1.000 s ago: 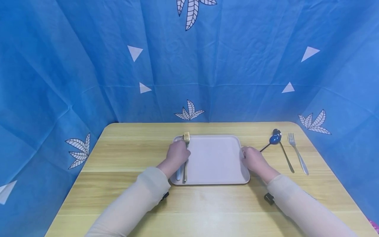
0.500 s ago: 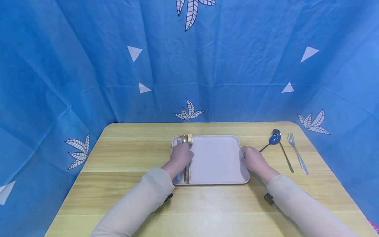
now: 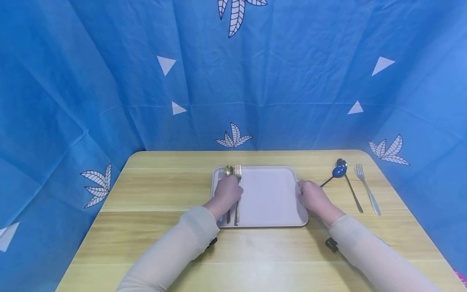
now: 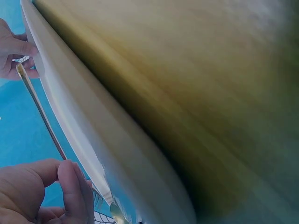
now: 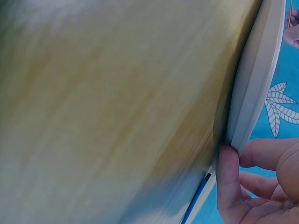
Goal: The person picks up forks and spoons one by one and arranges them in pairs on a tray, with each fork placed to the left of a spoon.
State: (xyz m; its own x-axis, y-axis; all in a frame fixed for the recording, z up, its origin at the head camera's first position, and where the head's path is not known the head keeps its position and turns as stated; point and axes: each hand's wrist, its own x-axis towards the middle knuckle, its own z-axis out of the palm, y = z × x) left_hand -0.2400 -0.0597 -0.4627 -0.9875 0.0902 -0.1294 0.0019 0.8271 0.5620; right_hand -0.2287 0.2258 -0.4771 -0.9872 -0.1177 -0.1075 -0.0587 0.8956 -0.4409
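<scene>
My left hand (image 3: 227,191) pinches a gold fork (image 3: 238,172) by its handle, over the left part of a pale rectangular tray (image 3: 271,198). In the left wrist view the fork's handle (image 4: 43,111) sticks out from between thumb and fingers, standing off the tray's surface. Just left of that fork lies a gold spoon (image 3: 228,170), its middle hidden by the hand. A silver fork with a light blue handle (image 3: 221,174) lies along the tray's left edge, partly covered. My right hand (image 3: 314,198) pinches the tray's right rim, thumb and finger on the edge (image 5: 240,135).
Right of the tray, a blue-bowled spoon (image 3: 338,172) crosses a dark spoon (image 3: 351,186) on the wooden table (image 3: 270,259). Farther right lies a silver fork (image 3: 367,190). A blue cloth (image 3: 306,81) with leaf prints hangs behind and on both sides.
My left hand has moved right with the gold fork, opening a gap between it and the gold spoon, whose bowl now shows. My right hand has stayed on the tray's rim.
</scene>
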